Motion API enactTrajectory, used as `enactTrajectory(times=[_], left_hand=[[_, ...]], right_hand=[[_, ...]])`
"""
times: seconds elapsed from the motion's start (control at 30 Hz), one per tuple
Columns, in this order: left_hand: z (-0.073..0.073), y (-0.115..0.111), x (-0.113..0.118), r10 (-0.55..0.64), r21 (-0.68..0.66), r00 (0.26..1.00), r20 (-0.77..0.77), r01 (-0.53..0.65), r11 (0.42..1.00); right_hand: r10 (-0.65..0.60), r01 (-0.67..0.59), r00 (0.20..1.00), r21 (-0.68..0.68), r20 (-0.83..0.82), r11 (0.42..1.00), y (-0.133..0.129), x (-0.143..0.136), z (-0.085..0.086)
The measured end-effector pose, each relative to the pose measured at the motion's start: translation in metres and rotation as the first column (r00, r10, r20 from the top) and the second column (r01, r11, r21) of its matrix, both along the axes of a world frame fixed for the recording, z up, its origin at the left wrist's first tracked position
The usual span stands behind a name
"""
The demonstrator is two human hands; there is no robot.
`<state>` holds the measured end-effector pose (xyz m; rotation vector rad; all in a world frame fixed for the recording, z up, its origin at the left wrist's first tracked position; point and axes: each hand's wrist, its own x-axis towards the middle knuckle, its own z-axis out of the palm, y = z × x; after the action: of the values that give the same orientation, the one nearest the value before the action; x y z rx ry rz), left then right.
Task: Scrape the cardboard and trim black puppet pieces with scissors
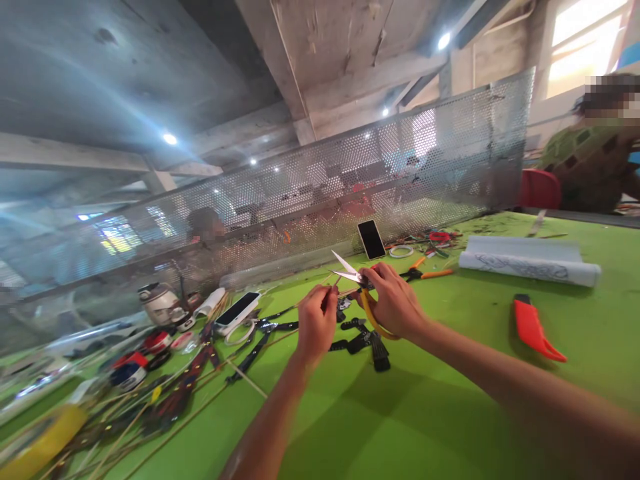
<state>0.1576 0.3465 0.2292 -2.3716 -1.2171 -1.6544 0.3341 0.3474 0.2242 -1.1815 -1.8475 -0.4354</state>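
Note:
My right hand (395,300) is wrapped round the yellow handles of a pair of scissors (353,272). The two blades stand apart and point up and to the left. Just below them my left hand (317,317) is closed in a pinch. A thin strip (337,281) rises from its fingertips close to the lower blade; whether they touch I cannot tell. Beneath both hands, several small black pieces (357,341) lie on the green table (450,400).
Left lie thin sticks (175,427), a white-edged phone (238,312), jars (129,375) and a yellow tape roll (45,437). Right are orange-handled pliers (433,273), a paper roll (530,261) and a red-handled tool (534,328). Behind stands a perforated metal screen (310,193); a person sits far right.

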Motion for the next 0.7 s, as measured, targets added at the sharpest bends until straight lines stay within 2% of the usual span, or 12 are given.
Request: enactTrajectory(times=[0.4,0.7], left_hand=[[-0.001,-0.003,0.003,0.017,0.000,1.000,0.022,-0.017,1.000],[0.000,-0.006,0.005,0.026,0.046,1.000,0.005,-0.026,0.999]], right_hand=[[-0.029,0.023,0.995,0.065,0.092,0.998,-0.007,0.004,0.010],[-0.054,0.046,0.994,0.079,0.097,0.996,-0.007,0.003,0.012]])
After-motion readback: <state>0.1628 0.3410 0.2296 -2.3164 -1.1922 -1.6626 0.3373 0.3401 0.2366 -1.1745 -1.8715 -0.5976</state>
